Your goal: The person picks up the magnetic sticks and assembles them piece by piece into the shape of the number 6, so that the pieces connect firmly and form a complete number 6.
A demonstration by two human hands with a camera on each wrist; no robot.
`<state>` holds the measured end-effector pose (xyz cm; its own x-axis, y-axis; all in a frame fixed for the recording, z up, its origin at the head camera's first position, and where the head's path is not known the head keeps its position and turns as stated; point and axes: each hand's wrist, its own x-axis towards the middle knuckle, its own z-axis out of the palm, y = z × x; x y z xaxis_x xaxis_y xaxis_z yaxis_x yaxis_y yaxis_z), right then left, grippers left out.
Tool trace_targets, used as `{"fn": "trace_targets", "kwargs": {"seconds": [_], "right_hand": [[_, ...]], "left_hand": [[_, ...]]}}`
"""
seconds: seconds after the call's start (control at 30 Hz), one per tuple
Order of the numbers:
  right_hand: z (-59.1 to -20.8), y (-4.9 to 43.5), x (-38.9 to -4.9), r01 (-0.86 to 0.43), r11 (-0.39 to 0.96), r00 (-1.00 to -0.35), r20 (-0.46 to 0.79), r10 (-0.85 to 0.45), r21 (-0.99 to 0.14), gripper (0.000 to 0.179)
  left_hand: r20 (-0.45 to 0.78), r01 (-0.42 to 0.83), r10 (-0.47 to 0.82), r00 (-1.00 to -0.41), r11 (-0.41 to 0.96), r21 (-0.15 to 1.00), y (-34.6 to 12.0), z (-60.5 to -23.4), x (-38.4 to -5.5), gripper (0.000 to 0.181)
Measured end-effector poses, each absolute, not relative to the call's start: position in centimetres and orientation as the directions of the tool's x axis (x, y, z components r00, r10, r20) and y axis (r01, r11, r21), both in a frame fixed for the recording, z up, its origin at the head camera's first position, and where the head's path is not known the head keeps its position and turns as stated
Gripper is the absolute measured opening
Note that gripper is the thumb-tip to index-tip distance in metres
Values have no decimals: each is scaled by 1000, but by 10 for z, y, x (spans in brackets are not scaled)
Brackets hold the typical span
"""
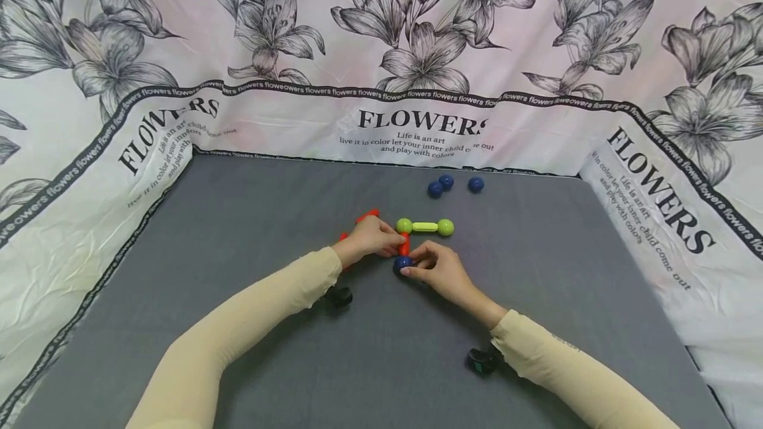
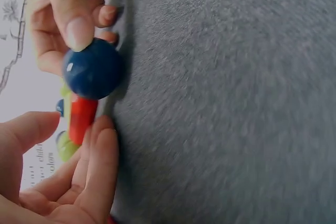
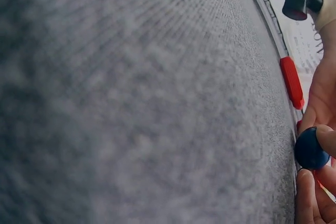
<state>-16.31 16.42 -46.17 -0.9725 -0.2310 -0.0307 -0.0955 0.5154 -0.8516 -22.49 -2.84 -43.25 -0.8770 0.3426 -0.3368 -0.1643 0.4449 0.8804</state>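
On the grey mat my right hand pinches a dark blue ball between thumb and fingertips, set against the near end of a short red stick. My left hand holds that red stick from the left. The stick's far end meets a green ball of a green stick-and-two-balls piece. In the left wrist view the blue ball sits on the red stick, my right hand's fingers on it and my left hand's fingers beside the stick. The right wrist view shows the blue ball at its right edge.
Three loose blue balls lie farther back on the mat. More red sticks poke out from behind my left hand, one seen as a red stick in the right wrist view. Flower-printed cloth walls enclose the mat on three sides.
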Motion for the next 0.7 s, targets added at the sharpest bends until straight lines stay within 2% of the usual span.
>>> {"fn": "trace_targets", "kwargs": {"seconds": [0.3,0.5,0.7], "right_hand": [[-464,164,-163,-80,509,-975,-41,-220,-857,24],[-464,164,-163,-79,507,-973,-44,-226,-858,25],[-463,164,-162,-79,506,-974,-43,-224,-859,26]], "left_hand": [[-205,5,396,-895,468,884,-62,-416,-221,24],[-189,13,353,-916,499,867,-95,-414,-214,23],[-141,40,287,-948,544,838,-123,-424,-210,33]]}}
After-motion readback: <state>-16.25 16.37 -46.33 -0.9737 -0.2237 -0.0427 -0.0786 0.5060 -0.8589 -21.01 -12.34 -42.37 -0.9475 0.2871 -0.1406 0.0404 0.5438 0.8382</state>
